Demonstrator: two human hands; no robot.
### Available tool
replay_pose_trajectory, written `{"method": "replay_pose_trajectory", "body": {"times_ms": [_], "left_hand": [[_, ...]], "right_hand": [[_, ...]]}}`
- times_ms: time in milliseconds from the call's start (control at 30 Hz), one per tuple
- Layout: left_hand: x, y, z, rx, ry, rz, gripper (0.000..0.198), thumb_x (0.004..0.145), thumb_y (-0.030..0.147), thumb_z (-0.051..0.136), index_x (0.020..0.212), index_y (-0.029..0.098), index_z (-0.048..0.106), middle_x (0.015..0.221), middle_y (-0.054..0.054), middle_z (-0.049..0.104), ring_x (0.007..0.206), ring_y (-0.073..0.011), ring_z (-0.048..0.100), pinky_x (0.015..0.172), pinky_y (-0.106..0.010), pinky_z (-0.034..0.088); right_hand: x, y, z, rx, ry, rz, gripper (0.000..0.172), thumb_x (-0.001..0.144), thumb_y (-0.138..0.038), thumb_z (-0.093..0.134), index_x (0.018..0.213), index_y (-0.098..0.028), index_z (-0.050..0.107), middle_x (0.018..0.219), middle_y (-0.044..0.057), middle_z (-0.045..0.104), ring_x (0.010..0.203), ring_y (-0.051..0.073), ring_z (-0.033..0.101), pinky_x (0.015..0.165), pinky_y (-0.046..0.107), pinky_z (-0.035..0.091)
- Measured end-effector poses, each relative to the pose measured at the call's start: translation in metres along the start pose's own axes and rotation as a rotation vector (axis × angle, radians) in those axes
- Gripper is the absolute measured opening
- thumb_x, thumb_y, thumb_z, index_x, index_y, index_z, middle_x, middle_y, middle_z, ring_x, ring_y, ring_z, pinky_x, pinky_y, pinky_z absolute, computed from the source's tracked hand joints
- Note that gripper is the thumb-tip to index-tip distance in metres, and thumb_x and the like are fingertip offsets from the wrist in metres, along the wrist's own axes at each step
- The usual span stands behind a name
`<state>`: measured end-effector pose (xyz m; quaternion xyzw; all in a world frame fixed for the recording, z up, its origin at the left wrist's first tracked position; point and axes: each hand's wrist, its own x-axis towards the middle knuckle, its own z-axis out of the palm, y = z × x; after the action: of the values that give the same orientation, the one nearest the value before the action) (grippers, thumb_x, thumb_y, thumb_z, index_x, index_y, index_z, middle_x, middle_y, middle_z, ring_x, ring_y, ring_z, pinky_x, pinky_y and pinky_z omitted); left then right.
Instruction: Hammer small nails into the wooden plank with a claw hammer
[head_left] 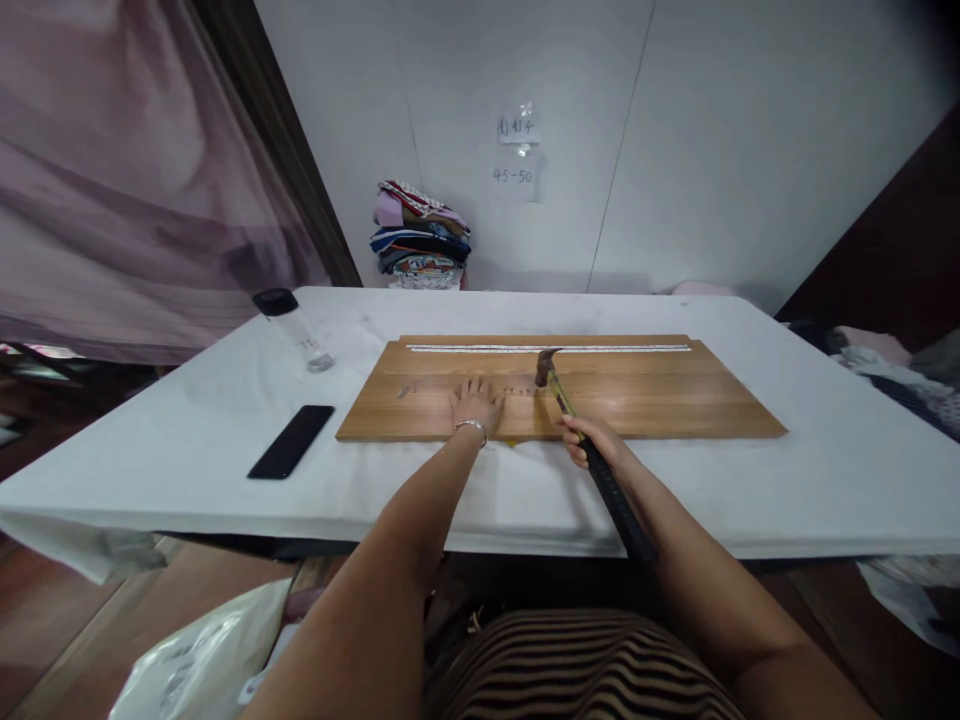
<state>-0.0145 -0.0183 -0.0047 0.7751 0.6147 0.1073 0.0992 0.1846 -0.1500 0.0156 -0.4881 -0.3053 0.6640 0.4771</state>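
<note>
A wooden board [660,400] lies flat on the white-covered table, with two pale strips [630,349] along its far side. My left hand [477,402] rests on the board, palm down with the fingers spread. In my right hand [596,441] is a claw hammer [613,495], gripped by its black and yellow handle. The hammer's head is raised over the middle of the board. Between my left hand and the hammer head stands a row of several small nails [521,392]. A few more small pieces [406,392] lie left of my left hand.
Left of the board are a black phone [291,442] and a clear bottle with a black lid [296,328]. Folded clothes [421,235] are stacked behind the table [180,440] by the wall. A plastic bag [206,650] sits below the front edge.
</note>
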Motion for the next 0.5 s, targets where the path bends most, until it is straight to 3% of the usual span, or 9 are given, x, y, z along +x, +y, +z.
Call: {"method": "replay_pose_trajectory", "body": {"times_ms": [167,333,400,500], "left_hand": [[-0.003,-0.008,-0.009,-0.223,0.063,-0.016,0.041,0.105,0.038,0.042,0.124,0.022,0.074,0.136,-0.012,0.073,0.133,-0.026,0.06,0.118,-0.043,0.038],[-0.016,0.006,-0.015,-0.704,0.083,-0.062,0.037,0.103,0.039,0.047,0.106,0.021,0.079,0.117,-0.012,0.079,0.117,-0.0276,0.07,0.102,-0.038,0.051],[-0.023,0.022,-0.013,-0.998,-0.061,-0.069,0.04,0.102,0.049,0.05,0.099,0.019,0.077,0.104,-0.012,0.081,0.101,-0.025,0.075,0.091,-0.036,0.056],[-0.032,0.044,-0.013,-1.362,-0.368,-0.108,0.052,0.096,0.065,0.054,0.1,0.016,0.072,0.084,-0.01,0.078,0.075,-0.0208,0.074,0.069,-0.031,0.057]], "right_hand": [[-0.005,-0.007,0.016,0.002,0.077,-0.053,0.039,0.071,-0.046,0.08,0.083,-0.023,0.052,0.052,-0.012,0.043,0.035,0.006,0.036,0.033,0.019,0.026],[-0.002,-0.007,0.038,-0.055,0.116,-0.123,0.044,0.07,-0.051,0.08,0.077,-0.025,0.046,0.051,-0.011,0.045,0.035,0.007,0.04,0.034,0.021,0.032],[0.004,-0.003,0.05,-0.065,0.126,-0.169,0.044,0.072,-0.054,0.078,0.076,-0.025,0.045,0.051,-0.01,0.047,0.037,0.008,0.042,0.034,0.022,0.034],[0.018,0.008,0.072,-0.07,0.16,-0.224,0.04,0.079,-0.058,0.071,0.078,-0.025,0.047,0.052,-0.007,0.05,0.038,0.01,0.044,0.035,0.023,0.034]]}}
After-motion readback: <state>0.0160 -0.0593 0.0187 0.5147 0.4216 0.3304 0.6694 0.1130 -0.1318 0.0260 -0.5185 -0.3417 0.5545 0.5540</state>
